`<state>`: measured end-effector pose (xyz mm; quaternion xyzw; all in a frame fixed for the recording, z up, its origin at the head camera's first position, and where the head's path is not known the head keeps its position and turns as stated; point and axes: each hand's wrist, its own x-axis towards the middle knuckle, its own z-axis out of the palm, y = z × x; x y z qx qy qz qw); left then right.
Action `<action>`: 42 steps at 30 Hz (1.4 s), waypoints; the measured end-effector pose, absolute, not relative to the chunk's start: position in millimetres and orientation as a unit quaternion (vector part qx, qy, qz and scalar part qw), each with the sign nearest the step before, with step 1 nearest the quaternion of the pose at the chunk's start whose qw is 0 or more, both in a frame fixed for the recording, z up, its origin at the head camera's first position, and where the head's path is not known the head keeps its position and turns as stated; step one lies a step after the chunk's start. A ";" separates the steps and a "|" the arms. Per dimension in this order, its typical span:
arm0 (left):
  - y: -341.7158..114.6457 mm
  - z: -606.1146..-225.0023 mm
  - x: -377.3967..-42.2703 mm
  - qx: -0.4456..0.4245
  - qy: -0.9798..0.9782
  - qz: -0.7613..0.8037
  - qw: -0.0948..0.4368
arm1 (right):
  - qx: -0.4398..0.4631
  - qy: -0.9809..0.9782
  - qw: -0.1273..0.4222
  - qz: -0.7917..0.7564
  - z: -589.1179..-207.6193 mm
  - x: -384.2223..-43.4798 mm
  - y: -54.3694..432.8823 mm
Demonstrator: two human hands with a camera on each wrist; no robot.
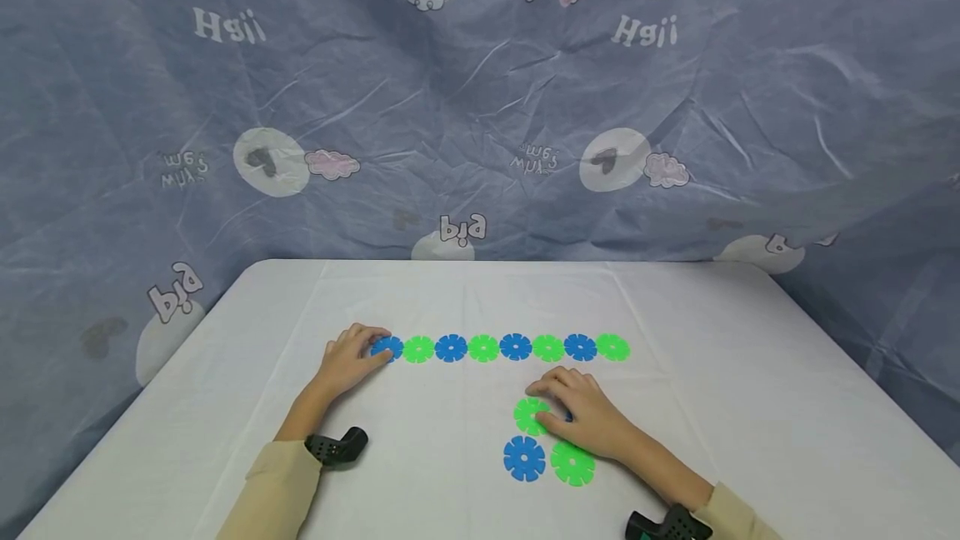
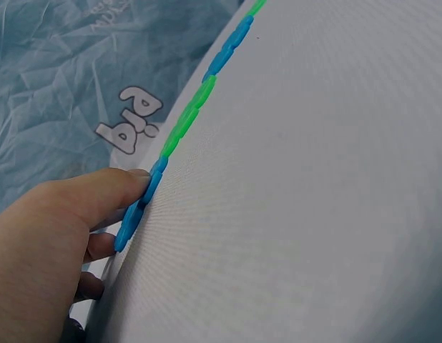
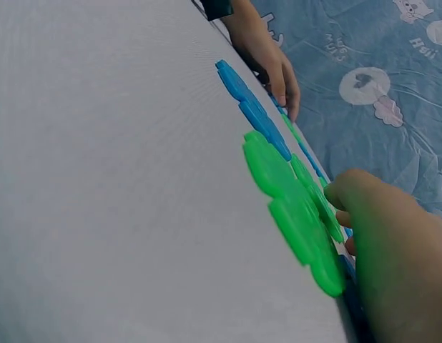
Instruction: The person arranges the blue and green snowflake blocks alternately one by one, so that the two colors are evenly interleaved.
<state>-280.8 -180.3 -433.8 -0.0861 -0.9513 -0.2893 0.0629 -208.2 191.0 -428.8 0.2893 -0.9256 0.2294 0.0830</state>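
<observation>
Blue and green notched plastic discs alternate in a straight row across the white table. At the row's left end, my left hand [image 1: 354, 358] holds a blue disc [image 1: 387, 347] between thumb and fingers; the left wrist view shows the thumb on that blue disc [image 2: 142, 204]. My right hand [image 1: 581, 411] hovers over a loose group nearer me, its thumb over a green disc [image 1: 527, 415] and its fingers loosely bent beyond it. A blue disc under that hand is mostly hidden. Closer to me lie another blue disc [image 1: 524, 458] and a green disc [image 1: 573, 463].
A green disc [image 1: 613, 347] ends the row at the right. The white table [image 1: 375, 482] reaches back to a blue-grey printed cloth [image 1: 420, 107]. Black devices are strapped on the left wrist [image 1: 337, 446] and the right wrist [image 1: 670, 523].
</observation>
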 end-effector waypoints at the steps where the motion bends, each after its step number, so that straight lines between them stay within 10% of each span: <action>1: -180.3 -433.9 -280.9 -0.086 -0.951 -0.290 0.063 | 0.290 -0.925 0.080 0.231 -428.1 -208.0 191.2; 42: -180.8 -431.9 -278.4 -0.091 -0.950 -0.292 0.062 | 0.280 -0.868 -0.107 0.397 -407.6 -211.9 208.8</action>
